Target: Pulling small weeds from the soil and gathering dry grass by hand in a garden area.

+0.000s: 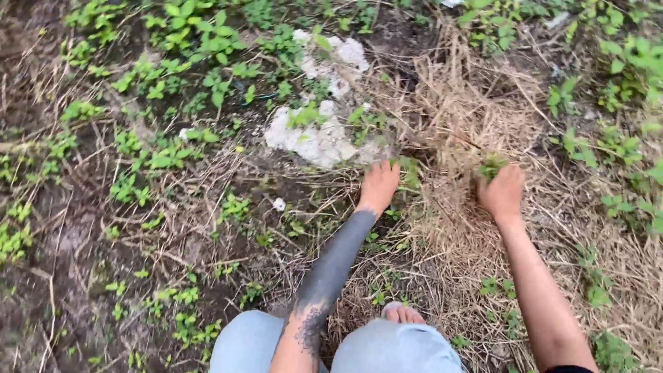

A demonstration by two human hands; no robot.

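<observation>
My left hand (378,185) reaches down to the ground, its fingers closing around a small green weed (409,171) among dry straw, just below a pale lumpy rock (314,138). My right hand (501,192) is closed around a tuft of green weeds (492,166) that sticks out above the fist. Both hands rest low over a patch of dry grass (469,117). My knees in light blue trousers (394,349) and a bare toe in a sandal (403,314) show at the bottom.
Dark bare soil (62,276) with scattered small green weeds (173,155) covers the left side. More leafy plants (628,62) grow along the right edge and at the top. A small white pebble (278,204) lies in the straw.
</observation>
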